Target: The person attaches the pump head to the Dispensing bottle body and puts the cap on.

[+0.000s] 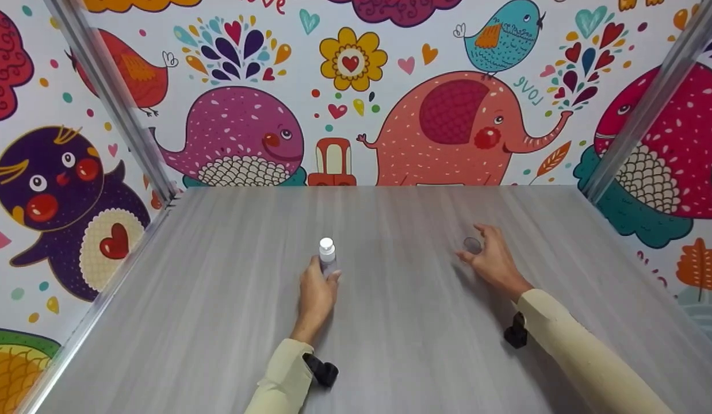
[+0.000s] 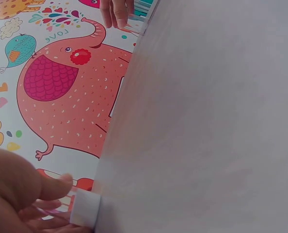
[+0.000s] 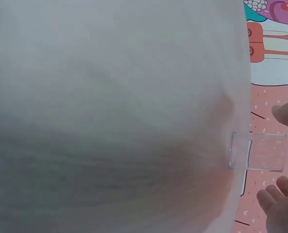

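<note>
My left hand point(image 1: 318, 290) grips a small bottle point(image 1: 328, 265) with a clear body and a white top point(image 1: 326, 247). The left wrist view shows its white end point(image 2: 86, 208) close to the tabletop, with the thumb above and fingers partly hidden behind. To the right, a small clear cup point(image 1: 472, 245) stands on the table. My right hand point(image 1: 494, 261) surrounds it with thumb and fingers spread apart. In the right wrist view, gaps show between the cup point(image 3: 258, 151) and the thumb point(image 3: 287, 115) and fingers point(image 3: 275, 194).
The grey wood-grain table point(image 1: 390, 345) extends under both hands. A wall panel point(image 1: 356, 115) printed with cartoon animals rises behind it. Metal posts point(image 1: 111, 98) stand at the back corners, and a metal edge point(image 1: 103, 305) runs along the left side.
</note>
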{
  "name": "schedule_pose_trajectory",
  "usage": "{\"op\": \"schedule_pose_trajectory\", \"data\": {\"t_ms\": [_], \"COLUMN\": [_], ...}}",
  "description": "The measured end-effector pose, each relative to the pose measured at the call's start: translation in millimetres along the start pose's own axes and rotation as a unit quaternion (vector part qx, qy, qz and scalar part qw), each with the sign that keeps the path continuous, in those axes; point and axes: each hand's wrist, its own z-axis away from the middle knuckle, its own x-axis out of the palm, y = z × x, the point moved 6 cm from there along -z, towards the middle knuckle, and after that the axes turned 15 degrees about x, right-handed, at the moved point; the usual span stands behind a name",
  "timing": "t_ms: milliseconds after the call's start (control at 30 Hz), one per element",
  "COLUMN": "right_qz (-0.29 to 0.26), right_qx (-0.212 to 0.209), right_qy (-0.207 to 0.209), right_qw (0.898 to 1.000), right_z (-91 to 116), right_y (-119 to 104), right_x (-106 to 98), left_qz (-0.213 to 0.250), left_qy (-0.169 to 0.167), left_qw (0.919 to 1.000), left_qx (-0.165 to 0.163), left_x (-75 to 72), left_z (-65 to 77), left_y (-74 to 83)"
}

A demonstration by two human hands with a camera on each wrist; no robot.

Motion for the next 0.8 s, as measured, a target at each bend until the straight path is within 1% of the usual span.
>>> {"op": "schedule_pose_trajectory", "data": {"t_ms": [167, 300, 567, 800], "right_qz": [-0.025, -0.039, -0.076, -0.087], "right_qx": [0.02, 0.032, 0.064, 0.062], "right_qy": [-0.003, 0.006, -0.01, 0.006], "right_qw": [0.999, 0.999, 0.995, 0.994], "right_z": [1, 1, 1, -1], "right_y": [3, 7, 15, 19], "right_x": [1, 2, 7, 8], "left_qz": [0.001, -0.002, -0.008, -0.015], "left_qy": [-0.001, 0.006, 0.008, 0.005], "left_qw": [1.0, 1.0, 0.9999, 0.9999], "left_qx": [-0.004, -0.001, -0.001, -0.001], "left_x": [0.3, -0.5, -1.1, -1.1], "left_z": [0.2, -0.1, -0.4, -0.9], "left_y": [-0.9, -1.1, -0.5, 0.1]}}
